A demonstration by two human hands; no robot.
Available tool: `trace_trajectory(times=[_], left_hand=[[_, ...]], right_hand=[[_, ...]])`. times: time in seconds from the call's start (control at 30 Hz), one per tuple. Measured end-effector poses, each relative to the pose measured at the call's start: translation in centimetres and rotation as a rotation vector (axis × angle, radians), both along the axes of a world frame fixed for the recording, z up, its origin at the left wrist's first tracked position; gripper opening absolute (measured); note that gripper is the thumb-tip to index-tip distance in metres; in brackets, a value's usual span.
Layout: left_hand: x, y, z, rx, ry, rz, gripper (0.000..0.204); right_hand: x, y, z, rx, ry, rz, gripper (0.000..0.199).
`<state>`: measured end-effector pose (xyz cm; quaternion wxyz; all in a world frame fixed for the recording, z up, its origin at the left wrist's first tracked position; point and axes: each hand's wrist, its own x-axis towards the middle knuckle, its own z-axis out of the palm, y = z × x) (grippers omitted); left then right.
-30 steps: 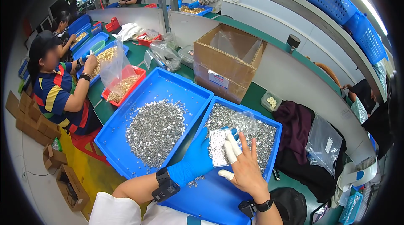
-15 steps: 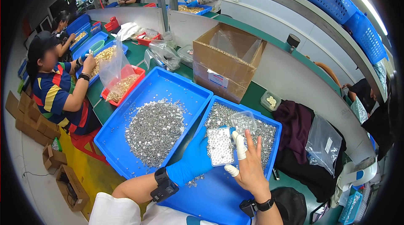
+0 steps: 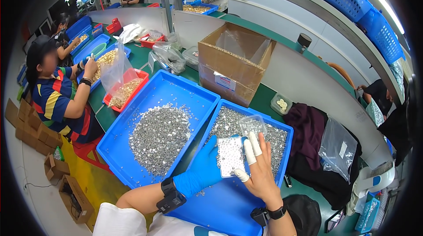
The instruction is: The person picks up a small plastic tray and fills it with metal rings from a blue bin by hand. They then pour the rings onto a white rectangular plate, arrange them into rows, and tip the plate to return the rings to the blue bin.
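Observation:
My left hand, in a blue glove, grips a small clear rectangular tray by its left side. Small shiny ring-shaped metal pieces are scattered over the tray's white-looking face. Beside its right edge is my right hand, fingers stretched upward and apart. White finger cots cover its thumb and two fingers; the thumb tip lies at the tray's lower right corner, and I cannot tell whether it presses there. Beyond them, a clear plastic container rests on the metal pieces in the right blue bin.
Another blue bin to the left holds a large heap of metal pieces. A cardboard box stands behind the bins. Dark cloth and a plastic bag lie to the right. A co-worker sits at the left.
My right hand's cotted fingers have straightened upward and spread at the tray's right edge. The tray has dropped slightly in view, still held by my left hand.

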<state>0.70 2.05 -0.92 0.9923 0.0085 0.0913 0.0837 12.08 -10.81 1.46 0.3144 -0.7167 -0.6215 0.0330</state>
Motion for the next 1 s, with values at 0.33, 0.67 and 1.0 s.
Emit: trace_trajectory(times=[0.33, 0.67, 1.0], left_hand=[[0.0, 0.5, -0.1, 0.069, -0.003, 0.076, 0.058], [-0.1, 0.0, 0.1, 0.085, 0.032, 0.049, 0.055], [-0.3, -0.4, 0.2, 0.103, 0.030, -0.015, 0.052]], right_hand=[[-0.3, 0.1, 0.6, -0.187, -0.333, 0.000, 0.059], [0.0, 0.1, 0.0, -0.128, -0.230, -0.008, 0.069], [0.2, 0.0, -0.1, -0.108, -0.172, -0.001, 0.069]])
